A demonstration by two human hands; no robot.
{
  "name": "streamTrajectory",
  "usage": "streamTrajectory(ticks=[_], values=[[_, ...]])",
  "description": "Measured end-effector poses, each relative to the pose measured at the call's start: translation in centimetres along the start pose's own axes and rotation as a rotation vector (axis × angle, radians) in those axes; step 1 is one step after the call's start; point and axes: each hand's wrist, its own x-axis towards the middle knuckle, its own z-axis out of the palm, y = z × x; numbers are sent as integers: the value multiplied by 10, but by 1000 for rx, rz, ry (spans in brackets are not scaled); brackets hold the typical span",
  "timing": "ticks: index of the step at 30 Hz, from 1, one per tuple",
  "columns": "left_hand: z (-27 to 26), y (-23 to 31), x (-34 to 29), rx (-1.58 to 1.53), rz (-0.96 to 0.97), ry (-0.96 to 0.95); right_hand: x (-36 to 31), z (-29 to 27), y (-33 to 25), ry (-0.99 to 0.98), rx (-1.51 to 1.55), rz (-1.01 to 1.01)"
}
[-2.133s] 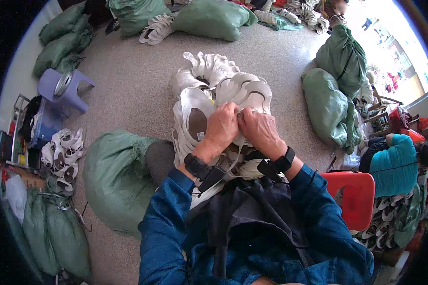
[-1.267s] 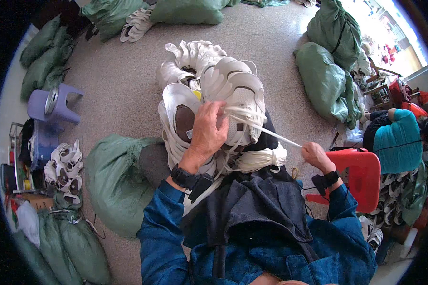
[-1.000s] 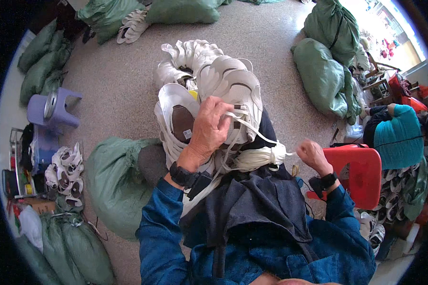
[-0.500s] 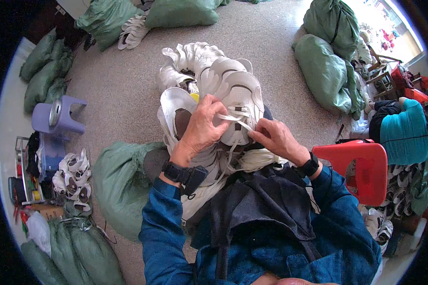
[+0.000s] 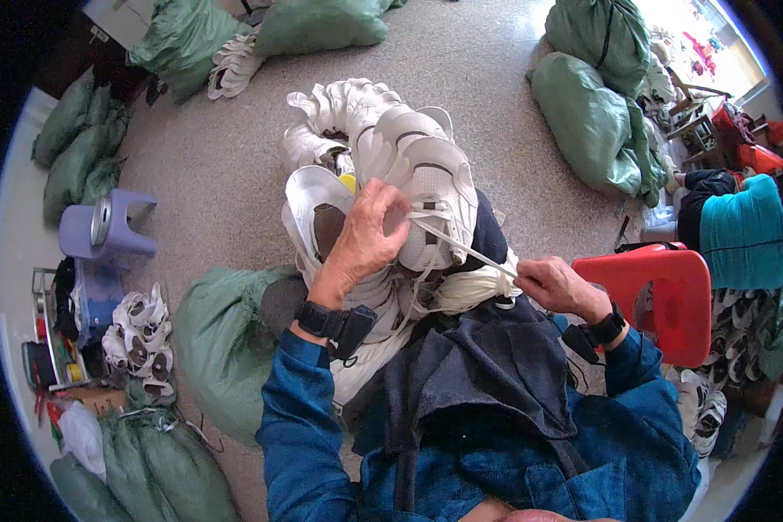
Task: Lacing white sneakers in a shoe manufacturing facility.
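A white shoe upper [image 5: 435, 184] lies at the front of a long row of nested uppers between my knees. A white shoelace [image 5: 466, 247] runs through its eyelets. My left hand [image 5: 365, 233] is closed in a pinch at the upper's left edge, on the lace by the eyelets. My right hand [image 5: 558, 285] pinches the lace's other stretch, drawn taut toward the lower right. A bundle of white laces [image 5: 474, 291] lies on my lap under that stretch. Another white upper [image 5: 300, 204] with a brown inside stands left of my left hand.
A red plastic stool [image 5: 683, 304] stands close to my right, a purple stool [image 5: 104, 228] to the left. Green sacks [image 5: 583, 122] rest at the far right, with a green sack [image 5: 222, 348] beside my left leg. Piled uppers [image 5: 139, 335] lie at the left.
My right hand has moved right and a little nearer to me, drawing the lace out longer. My left hand stays by the eyelets. The whole view has shifted slightly.
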Motion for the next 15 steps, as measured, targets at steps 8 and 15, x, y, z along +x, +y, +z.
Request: streamTrajectory(ticks=[8,15], values=[[21,17,-19,322,155,307,25,-2,-18,-57,779,54],[53,39,-24,641,161,334,24,-51,-44,-5,996,-14]])
